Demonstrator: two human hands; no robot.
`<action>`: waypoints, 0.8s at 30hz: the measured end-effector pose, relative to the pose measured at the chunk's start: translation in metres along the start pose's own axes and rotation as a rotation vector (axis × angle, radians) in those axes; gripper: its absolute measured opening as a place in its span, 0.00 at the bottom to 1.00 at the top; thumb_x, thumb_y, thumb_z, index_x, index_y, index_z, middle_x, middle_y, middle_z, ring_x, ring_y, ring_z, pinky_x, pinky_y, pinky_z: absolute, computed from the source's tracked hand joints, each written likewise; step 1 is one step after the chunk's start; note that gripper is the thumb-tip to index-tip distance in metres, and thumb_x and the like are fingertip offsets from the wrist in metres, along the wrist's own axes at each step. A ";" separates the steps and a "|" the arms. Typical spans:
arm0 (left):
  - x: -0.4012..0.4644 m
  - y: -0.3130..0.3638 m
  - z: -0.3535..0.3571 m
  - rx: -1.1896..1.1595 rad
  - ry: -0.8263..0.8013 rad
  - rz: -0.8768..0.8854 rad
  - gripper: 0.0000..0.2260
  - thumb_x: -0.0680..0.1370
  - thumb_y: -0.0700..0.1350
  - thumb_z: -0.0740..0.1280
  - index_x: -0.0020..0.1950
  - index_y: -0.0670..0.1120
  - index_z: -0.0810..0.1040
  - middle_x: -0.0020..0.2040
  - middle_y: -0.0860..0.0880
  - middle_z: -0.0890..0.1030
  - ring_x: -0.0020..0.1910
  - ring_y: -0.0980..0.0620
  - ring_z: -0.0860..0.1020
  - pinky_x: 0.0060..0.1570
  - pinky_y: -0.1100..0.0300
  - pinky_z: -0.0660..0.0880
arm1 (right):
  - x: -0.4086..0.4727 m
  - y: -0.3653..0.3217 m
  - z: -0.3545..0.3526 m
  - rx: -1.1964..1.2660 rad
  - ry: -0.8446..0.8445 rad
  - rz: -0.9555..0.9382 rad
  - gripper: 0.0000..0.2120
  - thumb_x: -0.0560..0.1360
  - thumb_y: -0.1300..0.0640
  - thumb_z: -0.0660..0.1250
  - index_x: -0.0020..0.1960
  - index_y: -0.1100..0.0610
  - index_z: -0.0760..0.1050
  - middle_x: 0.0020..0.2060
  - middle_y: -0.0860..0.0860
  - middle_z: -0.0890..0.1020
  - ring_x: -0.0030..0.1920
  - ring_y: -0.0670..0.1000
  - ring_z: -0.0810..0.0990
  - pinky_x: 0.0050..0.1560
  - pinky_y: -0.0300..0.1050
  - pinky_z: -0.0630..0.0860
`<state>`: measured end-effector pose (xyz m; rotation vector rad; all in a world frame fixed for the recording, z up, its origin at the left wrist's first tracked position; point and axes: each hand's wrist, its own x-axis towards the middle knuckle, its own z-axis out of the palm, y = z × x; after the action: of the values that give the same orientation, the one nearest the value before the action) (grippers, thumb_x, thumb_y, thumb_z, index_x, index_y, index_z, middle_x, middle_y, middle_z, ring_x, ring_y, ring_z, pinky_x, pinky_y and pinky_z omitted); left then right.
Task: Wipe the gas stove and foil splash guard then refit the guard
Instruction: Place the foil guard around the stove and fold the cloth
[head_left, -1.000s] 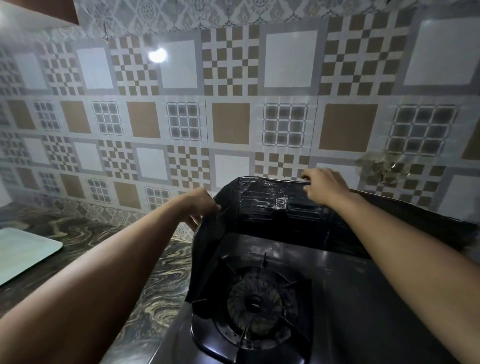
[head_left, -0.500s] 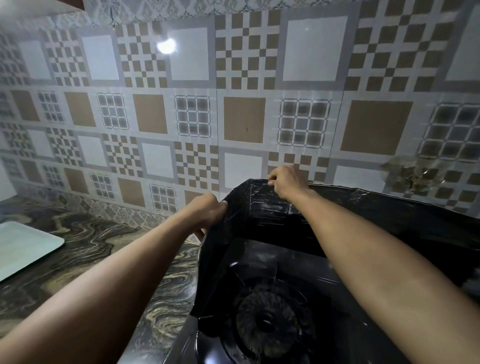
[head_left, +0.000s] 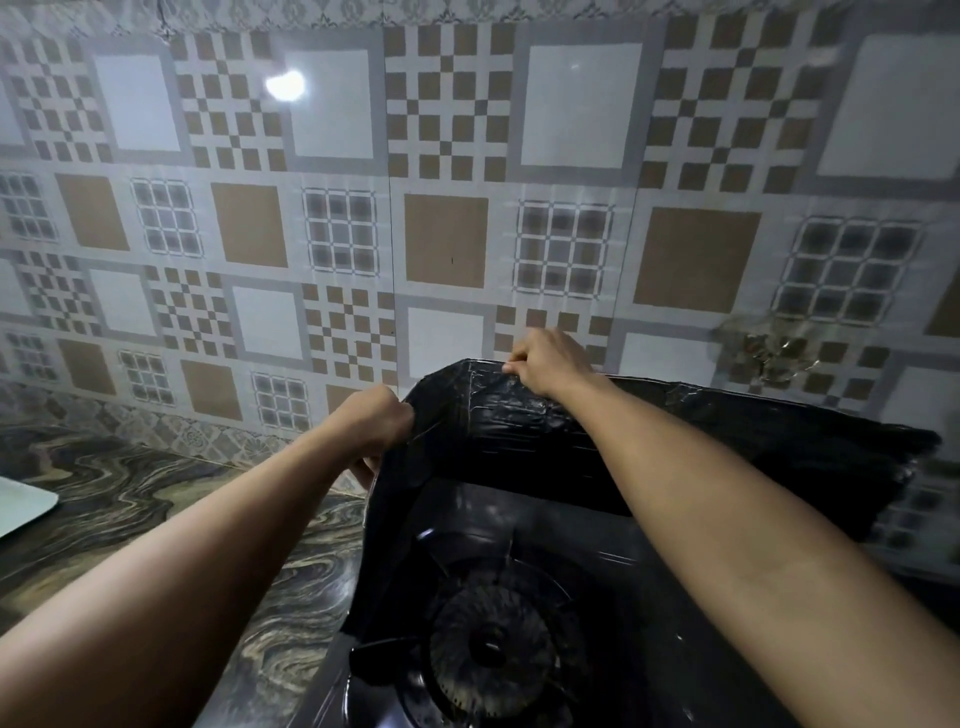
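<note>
Against tiled wall (head_left: 447, 234), both hands, left hand (head_left: 376, 423) and right hand (head_left: 545, 361), grip the splash guard (head_left: 519, 431).

A home kitchen is showing here: a gas stove (head_left: 519, 649) is sitting on a marbled stone counter (head_left: 156, 519), a patterned tile wall (head_left: 447, 208) is rising behind, grease-stained at one spot (head_left: 769, 353).

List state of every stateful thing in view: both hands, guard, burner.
left hand: grips the left corner of the guard
right hand: pinches the guard's top edge at the back
splash guard: upright around the back and left of the stove, dark and crinkled
burner: no flame visible, nothing on it
gas stove: on the counter, top bare
</note>
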<state>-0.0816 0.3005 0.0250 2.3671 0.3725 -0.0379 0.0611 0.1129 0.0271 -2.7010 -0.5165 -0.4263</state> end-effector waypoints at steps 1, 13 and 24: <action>0.000 -0.001 0.000 -0.003 0.004 -0.001 0.16 0.81 0.44 0.58 0.46 0.33 0.79 0.40 0.36 0.83 0.36 0.39 0.83 0.32 0.46 0.82 | -0.002 0.002 -0.001 0.012 0.000 -0.002 0.13 0.72 0.49 0.72 0.51 0.56 0.83 0.49 0.52 0.85 0.42 0.51 0.81 0.45 0.46 0.78; -0.023 -0.015 -0.005 -0.140 0.033 -0.050 0.12 0.74 0.45 0.70 0.48 0.35 0.81 0.42 0.41 0.83 0.36 0.46 0.80 0.28 0.57 0.77 | -0.045 0.085 -0.072 -0.529 -0.059 0.191 0.09 0.72 0.67 0.67 0.51 0.58 0.79 0.41 0.55 0.77 0.44 0.58 0.78 0.45 0.50 0.78; -0.058 -0.013 -0.013 -0.101 -0.163 -0.096 0.06 0.73 0.34 0.62 0.45 0.35 0.79 0.41 0.38 0.80 0.42 0.38 0.81 0.46 0.38 0.80 | -0.059 0.105 -0.068 -0.417 0.093 0.184 0.11 0.71 0.72 0.66 0.47 0.62 0.84 0.45 0.64 0.83 0.46 0.63 0.81 0.46 0.50 0.78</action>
<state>-0.1423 0.3035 0.0337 2.2273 0.3992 -0.2504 0.0358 -0.0232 0.0368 -3.0691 -0.1612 -0.6675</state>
